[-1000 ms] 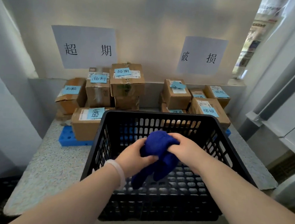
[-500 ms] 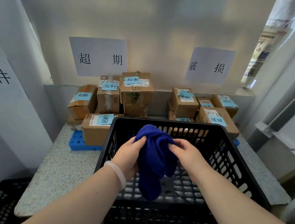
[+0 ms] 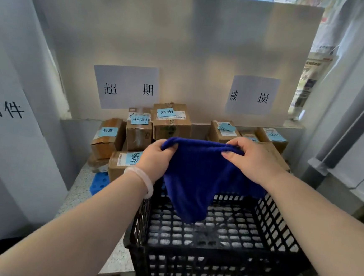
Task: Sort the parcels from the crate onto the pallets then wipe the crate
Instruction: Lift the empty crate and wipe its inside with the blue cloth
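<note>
We hold a blue cloth (image 3: pixel 197 182) spread between both hands above the black crate (image 3: pixel 210 268). Our left hand (image 3: pixel 155 159) pinches the cloth's upper left corner, thumb laid over the fabric. Our right hand (image 3: pixel 251 160) grips the top edge at the other side, fingers curled round a fold. The two hands are apart, and the cloth's upper edge runs between them. The rest of the cloth hangs down into the crate's opening, narrowing to a tip over the slotted floor; we cannot tell whether that tip touches the floor.

The crate stands at the near edge of the speckled table (image 3: pixel 78 195). A pale bracelet (image 3: pixel 143 178) sits on our left wrist.

Behind the crate, cardboard parcels (image 3: pixel 171 124) with light blue notes are stacked against the back wall. The left stack sits under a paper sign (image 3: pixel 126 87) reading 超期, with a blue pallet (image 3: pixel 99 182) showing beneath it. A second stack (image 3: pixel 223 131) sits under the sign reading 破损 (image 3: pixel 253 95), partly hidden by our right hand. On the left panel, larger characters (image 3: pixel 4 109) end in 常件. A dark shape (image 3: pixel 0 252) in the lower left may be another crate, though it is too dim to be sure.
</note>
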A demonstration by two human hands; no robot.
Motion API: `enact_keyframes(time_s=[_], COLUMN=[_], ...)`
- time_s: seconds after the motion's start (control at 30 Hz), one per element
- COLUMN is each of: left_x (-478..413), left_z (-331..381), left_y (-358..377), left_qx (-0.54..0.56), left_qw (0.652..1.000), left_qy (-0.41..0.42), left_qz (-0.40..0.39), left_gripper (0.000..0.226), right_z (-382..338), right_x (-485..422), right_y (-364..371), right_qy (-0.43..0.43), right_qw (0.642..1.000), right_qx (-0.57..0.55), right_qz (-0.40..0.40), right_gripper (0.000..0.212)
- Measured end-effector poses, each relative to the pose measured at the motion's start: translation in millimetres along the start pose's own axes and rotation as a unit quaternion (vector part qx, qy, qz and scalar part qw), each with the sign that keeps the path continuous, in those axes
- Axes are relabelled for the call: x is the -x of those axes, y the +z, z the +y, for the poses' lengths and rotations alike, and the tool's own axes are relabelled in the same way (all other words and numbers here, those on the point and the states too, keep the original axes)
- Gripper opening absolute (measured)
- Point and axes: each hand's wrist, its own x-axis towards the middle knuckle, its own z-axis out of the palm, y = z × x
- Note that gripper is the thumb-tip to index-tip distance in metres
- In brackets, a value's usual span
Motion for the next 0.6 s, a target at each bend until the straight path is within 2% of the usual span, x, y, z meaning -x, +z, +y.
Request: enact_keyframes(time_s=[0.1,0.17,0.23,0.27,0.33,0.37,0.43,0.5,0.6], left_x=[-3,-3,-2,-1,0,0,1,4,13], left_z=[20,28,28,26,23,20,15,10,0], left_y=[-5,-7,-11,-13,-17,-19,-25,-30,-34], left_qx=[0.014,0.012,0.019,0.012,-0.047,-0.083,-0.135,-0.11,-0.01], left_qw=[1.0,1.0,1.0,1.0,0.998,0.996,0.988,0.986,0.979], left_qy=[0.002,0.012,-0.001,-0.013,-0.023,-0.028,-0.057,-0.113,-0.196], left_qz=[-0.005,-0.008,-0.013,-0.018,-0.03,-0.032,-0.037,-0.047,-0.062], left_gripper=[0.014,0.014,0.014,0.013,0.014,0.016,0.029,0.044,0.063], right_z=[-7,-6,-1,3,7,10,17,20,23], right_x=[3,4,7,10,21,26,33,42,50], right_y=[-13,-23,-30,-34,-35,-34,-29,-21,-9], right_qy=[0.018,0.071,0.132,0.175,0.262,0.29,0.323,0.355,0.389], right_qw=[0.995,0.984,0.972,0.97,0.949,0.933,0.913,0.893,0.841], right_qx=[0.077,0.129,0.144,0.096,-0.074,-0.152,-0.227,-0.272,-0.374], right_qz=[-0.058,-0.105,-0.128,-0.138,-0.157,-0.152,-0.103,-0.055,-0.036], right_gripper=[0.021,0.015,0.017,0.021,0.03,0.034,0.034,0.027,0.025])
